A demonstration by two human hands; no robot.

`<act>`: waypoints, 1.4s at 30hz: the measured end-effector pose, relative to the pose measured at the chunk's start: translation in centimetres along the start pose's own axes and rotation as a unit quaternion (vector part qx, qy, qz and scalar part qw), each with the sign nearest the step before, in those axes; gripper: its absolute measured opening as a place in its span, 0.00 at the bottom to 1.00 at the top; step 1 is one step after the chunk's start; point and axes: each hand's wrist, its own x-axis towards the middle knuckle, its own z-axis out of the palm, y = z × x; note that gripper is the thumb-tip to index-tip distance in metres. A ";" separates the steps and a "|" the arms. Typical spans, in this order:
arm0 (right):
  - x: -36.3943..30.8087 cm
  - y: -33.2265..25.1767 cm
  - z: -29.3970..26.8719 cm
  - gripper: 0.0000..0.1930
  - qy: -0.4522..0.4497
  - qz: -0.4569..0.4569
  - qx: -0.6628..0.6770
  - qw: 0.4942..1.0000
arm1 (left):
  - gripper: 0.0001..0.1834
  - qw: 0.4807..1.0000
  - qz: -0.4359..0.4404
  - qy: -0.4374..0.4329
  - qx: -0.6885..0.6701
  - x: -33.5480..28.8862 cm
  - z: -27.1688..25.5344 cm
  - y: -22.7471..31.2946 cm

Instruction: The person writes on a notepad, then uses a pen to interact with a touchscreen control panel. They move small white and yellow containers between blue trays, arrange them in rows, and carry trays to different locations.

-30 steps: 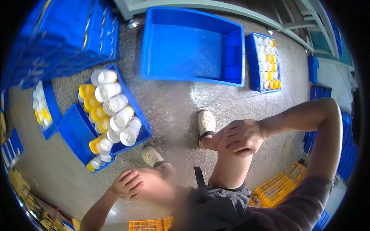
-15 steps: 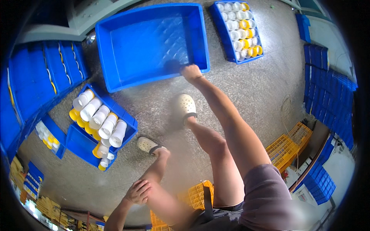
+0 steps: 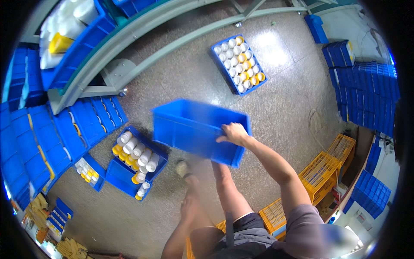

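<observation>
My right hand (image 3: 235, 133) is closed over the near rim of a large blue plastic bin (image 3: 185, 134), close to its right end. The bin is lifted and tipped in front of my legs, and motion smears it a little. Inside, the part I can see is bare. My left hand (image 3: 188, 210) rests on my left knee, blurred, its fingers apparently laid along the leg with nothing in them. To the left of the bin, a blue crate (image 3: 161, 162) holds white and yellow cups, several of them nested in stacks lying on their sides.
Ahead on the floor stands a blue crate (image 3: 215, 60) filled with upright white and yellow cups. A metal frame (image 3: 142, 64) crosses the far left. Stacked blue crates line the left and the right wall (image 3: 366, 95). Yellow plastic crates (image 3: 317, 172) stand at my right; others are beneath me.
My right hand has raised the blue bin off the floor, pulled it nearer and tilted it. My left hand stays at my knee. The view has shifted, showing more of the metal frame.
</observation>
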 end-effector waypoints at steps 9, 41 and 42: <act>-26.5 8.3 -0.9 0.33 -0.120 0.239 0.154 0.951 | 0.17 0.947 -0.194 -0.040 -0.255 -7.3 -4.1 3.3; 3.2 9.7 15.0 0.16 -0.137 0.083 -0.095 0.982 | 0.15 0.823 -0.246 0.255 -0.443 -6.9 -4.3 7.8; 1.5 9.2 15.3 0.18 -0.185 0.129 -0.025 0.974 | 0.15 0.824 -0.246 0.258 -0.441 -6.1 -5.7 6.7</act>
